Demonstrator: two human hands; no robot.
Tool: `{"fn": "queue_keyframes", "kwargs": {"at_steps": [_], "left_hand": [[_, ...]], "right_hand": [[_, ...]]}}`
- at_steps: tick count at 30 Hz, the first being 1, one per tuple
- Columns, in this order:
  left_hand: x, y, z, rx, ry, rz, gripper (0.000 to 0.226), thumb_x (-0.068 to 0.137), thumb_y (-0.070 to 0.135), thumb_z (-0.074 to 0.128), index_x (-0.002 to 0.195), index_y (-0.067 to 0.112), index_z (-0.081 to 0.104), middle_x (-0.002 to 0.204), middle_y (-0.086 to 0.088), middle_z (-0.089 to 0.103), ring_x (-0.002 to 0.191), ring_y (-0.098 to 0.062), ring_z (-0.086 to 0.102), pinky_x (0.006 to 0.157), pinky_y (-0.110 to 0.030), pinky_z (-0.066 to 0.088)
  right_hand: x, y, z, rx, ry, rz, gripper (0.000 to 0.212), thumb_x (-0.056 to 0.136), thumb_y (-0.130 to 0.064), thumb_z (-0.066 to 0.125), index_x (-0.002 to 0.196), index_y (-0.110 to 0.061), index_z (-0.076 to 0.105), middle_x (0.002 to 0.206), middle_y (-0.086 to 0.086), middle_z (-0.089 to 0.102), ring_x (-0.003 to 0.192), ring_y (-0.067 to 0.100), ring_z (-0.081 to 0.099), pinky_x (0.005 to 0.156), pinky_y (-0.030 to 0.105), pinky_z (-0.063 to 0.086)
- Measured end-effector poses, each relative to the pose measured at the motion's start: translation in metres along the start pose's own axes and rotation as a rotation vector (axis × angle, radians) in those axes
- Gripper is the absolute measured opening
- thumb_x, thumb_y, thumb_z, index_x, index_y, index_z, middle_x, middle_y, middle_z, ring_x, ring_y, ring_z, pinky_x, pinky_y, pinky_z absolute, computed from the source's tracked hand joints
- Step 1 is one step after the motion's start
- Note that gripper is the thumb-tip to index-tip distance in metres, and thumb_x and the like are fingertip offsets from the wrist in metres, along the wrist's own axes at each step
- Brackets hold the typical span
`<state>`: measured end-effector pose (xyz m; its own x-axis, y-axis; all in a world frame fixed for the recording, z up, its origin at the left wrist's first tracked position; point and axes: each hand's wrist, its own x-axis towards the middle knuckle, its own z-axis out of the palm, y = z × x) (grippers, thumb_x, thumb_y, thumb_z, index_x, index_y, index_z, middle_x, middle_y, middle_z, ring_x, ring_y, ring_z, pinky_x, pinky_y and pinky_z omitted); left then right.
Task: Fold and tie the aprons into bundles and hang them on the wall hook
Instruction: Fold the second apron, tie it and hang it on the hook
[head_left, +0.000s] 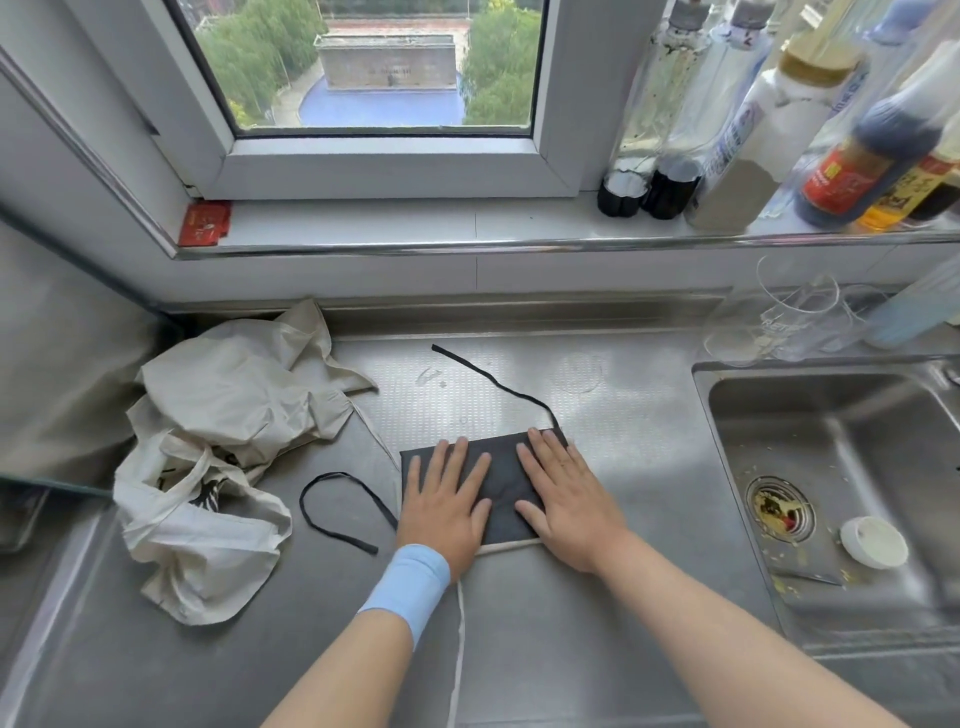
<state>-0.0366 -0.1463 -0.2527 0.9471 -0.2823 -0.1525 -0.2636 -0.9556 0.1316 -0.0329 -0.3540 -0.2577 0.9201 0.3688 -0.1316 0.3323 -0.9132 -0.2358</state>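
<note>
Folding step in hand: the dark apron (501, 486) lies folded on the tabletop (623, 415), left hand (444, 499) and right hand (563, 499) pressing it flat, each grip spread, holding nothing. Next move probably requires rolling it, then winding the loose ties (493, 382) round it. The cream apron (223, 415) lies crumpled alongside.

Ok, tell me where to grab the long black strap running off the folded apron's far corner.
Pinch the black strap near its free far-left end, coming straight down. It lies flat and slack on the steel counter, while its other end is fixed at the far right corner of the folded black apron.
</note>
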Motion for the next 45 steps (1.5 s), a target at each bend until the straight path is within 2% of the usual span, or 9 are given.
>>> {"fn": "queue_keyframes", "kwargs": {"at_steps": [8,12,18,22,24,27,32,38,45], "left_hand": [[-0.025,-0.035,-0.009,0.132,-0.063,-0.04,0.061,0.092,0.043,0.045,0.148,0.021,0.035,0.158,-0.007,0.024,0.146,-0.027,0.02,0.116,-0.05,0.018],[-0.038,-0.031,-0.015,0.003,-0.12,0.114,0.067,0.083,0.052,0.048,0.145,0.028,0.039,0.158,0.002,0.024,0.147,-0.026,0.017,0.118,-0.048,0.019],[-0.046,-0.033,-0.031,-0.071,-0.172,0.103,0.069,0.083,0.032,0.047,0.148,0.022,0.027,0.162,0.003,0.01,0.149,-0.024,0.006,0.12,-0.036,0.015],[-0.042,-0.032,-0.049,-0.235,-0.154,-0.012,0.046,0.088,0.016,0.05,0.132,0.028,0.05,0.147,0.006,0.045,0.137,-0.021,0.039,0.107,-0.028,0.034],[-0.037,-0.034,-0.07,-0.367,-0.107,-0.159,0.036,0.083,0.016,0.053,0.111,0.036,0.063,0.109,0.008,0.068,0.103,-0.019,0.062,0.083,-0.025,0.045],[-0.025,-0.049,-0.105,-0.699,-0.094,-0.339,0.025,0.067,0.021,0.06,0.086,0.036,0.068,0.073,0.013,0.066,0.074,-0.015,0.061,0.065,-0.022,0.044],[-0.013,-0.061,-0.137,-1.154,-0.175,-0.404,0.021,0.08,0.01,0.072,0.096,0.023,0.067,0.093,-0.006,0.069,0.084,-0.02,0.064,0.073,-0.029,0.052],[-0.01,-0.064,-0.072,-0.692,-0.172,-0.57,0.052,0.076,0.019,0.068,0.125,0.024,0.051,0.109,-0.002,0.063,0.099,-0.024,0.062,0.09,-0.04,0.052],[-0.032,-0.021,-0.043,-0.238,-0.039,0.017,0.054,0.081,0.04,0.063,0.132,0.031,0.049,0.144,0.004,0.038,0.134,-0.023,0.034,0.111,-0.036,0.03]], "right_hand": [[-0.007,0.0,-0.017,-0.082,-0.07,-0.108,0.096,0.083,-0.07,0.039,0.158,-0.014,0.016,0.166,0.009,0.001,0.153,0.024,-0.007,0.122,0.044,-0.001],[-0.014,0.007,-0.033,-0.122,-0.08,-0.265,0.084,0.072,-0.043,0.057,0.15,-0.015,0.039,0.156,0.013,0.034,0.143,0.033,0.032,0.12,0.039,0.024],[-0.009,-0.003,-0.049,-0.152,-0.224,-0.202,0.067,0.093,-0.005,0.045,0.156,-0.015,0.023,0.165,0.005,0.014,0.151,0.023,0.015,0.121,0.032,0.02],[-0.011,-0.005,-0.057,0.102,-0.232,-0.003,0.057,0.091,-0.007,0.046,0.144,-0.027,0.049,0.156,-0.01,0.036,0.144,0.013,0.034,0.111,0.024,0.032],[-0.006,-0.005,-0.074,0.207,-0.167,0.105,0.033,0.085,-0.014,0.054,0.109,-0.028,0.071,0.116,-0.006,0.07,0.11,0.018,0.061,0.08,0.025,0.043],[0.005,0.002,-0.115,0.501,-0.179,0.262,0.01,0.075,-0.022,0.07,0.074,-0.013,0.066,0.064,-0.004,0.06,0.066,0.016,0.058,0.052,0.025,0.037],[0.012,0.016,-0.152,1.046,-0.368,0.452,0.033,0.072,-0.014,0.084,0.102,-0.014,0.071,0.091,0.004,0.069,0.077,0.02,0.069,0.063,0.033,0.057],[0.027,0.012,-0.09,0.644,-0.061,0.522,0.07,0.076,-0.01,0.071,0.141,-0.021,0.046,0.128,0.005,0.052,0.113,0.02,0.055,0.094,0.028,0.045],[0.004,-0.008,-0.044,0.125,0.084,-0.132,0.042,0.076,-0.018,0.056,0.117,-0.021,0.063,0.131,0.009,0.053,0.122,0.033,0.052,0.098,0.045,0.046]]}}
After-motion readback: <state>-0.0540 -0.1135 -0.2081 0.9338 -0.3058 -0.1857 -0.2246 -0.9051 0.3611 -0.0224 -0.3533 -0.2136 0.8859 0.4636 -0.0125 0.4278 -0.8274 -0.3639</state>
